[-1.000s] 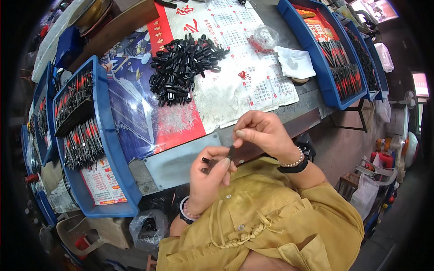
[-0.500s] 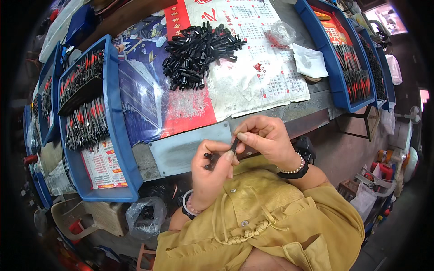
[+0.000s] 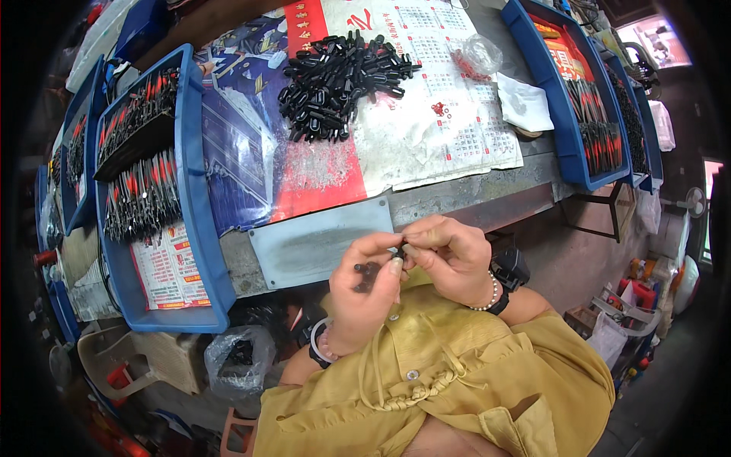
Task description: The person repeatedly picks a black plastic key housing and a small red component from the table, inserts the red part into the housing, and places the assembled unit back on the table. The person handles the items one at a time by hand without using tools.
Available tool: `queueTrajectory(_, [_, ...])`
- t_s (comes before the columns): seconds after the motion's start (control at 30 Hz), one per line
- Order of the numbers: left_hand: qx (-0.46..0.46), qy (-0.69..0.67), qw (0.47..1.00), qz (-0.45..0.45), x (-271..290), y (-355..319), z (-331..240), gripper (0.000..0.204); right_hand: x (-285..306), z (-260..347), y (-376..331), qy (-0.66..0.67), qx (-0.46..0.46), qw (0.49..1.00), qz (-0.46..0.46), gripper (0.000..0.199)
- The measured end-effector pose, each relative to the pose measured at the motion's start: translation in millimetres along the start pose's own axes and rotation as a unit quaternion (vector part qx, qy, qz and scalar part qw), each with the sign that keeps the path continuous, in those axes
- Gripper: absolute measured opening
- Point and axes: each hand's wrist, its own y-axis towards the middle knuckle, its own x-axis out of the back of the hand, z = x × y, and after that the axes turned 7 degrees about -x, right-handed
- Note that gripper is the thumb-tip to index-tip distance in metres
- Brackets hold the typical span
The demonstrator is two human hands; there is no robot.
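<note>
My left hand and my right hand meet in front of my chest, at the near edge of the bench. Their fingertips pinch one small black plastic piece, mostly covered by the fingers. Curled in my left palm are more small dark pieces. Just beyond the hands lies a pale grey metal plate with a dark smudge. Farther off, a heap of black plastic pieces with looped ends rests on printed sheets. A few tiny red rings lie to the right of the heap.
Blue trays of black and red slender tools stand on the left and right. A clear plastic bag and a white cloth lie at the back right. Below left are a plastic-lined bin and a beige chair.
My hands have drawn closer together, and the fingers now cover more of the black piece. The right hand has tilted downward. The whole view has shifted slightly.
</note>
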Motion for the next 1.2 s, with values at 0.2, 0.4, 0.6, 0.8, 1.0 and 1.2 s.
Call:
queueTrajectory(0.2, [-0.027, 0.017, 0.999, -0.019, -0.2, -2.9, 5.4, 0.022, -6.8, -7.1, -3.5, -0.046, 0.047, 0.998, -0.024, 0.019])
queueTrajectory(0.4, [-0.023, -0.015, 0.998, -0.051, -0.1, -3.3, 9.7, 0.022, -14.5, -9.7, 0.7, -0.110, 0.071, 0.990, -0.048, 0.019])
queueTrajectory(0.6, [-0.015, -0.053, 0.996, -0.070, 3.1, -1.5, 5.7, 0.023, -7.5, -3.4, 12.8, -0.177, 0.133, 0.975, -0.027, 0.022])
queueTrajectory(0.8, [-0.016, -0.060, 0.996, -0.060, 5.1, 1.3, 3.7, 0.024, -10.5, -1.5, 15.5, -0.180, 0.140, 0.972, -0.053, 0.021])
queueTrajectory(1.0, [-0.010, -0.054, 0.996, -0.074, 5.6, 1.0, 7.6, 0.019, -10.2, -1.6, 18.0, -0.161, 0.157, 0.974, -0.023, 0.019])
queueTrajectory(1.2, [-0.011, -0.075, 0.994, -0.073, 6.5, 4.3, 12.0, 0.017, -8.0, -1.2, 20.8, -0.138, 0.121, 0.983, 0.032, 0.014])
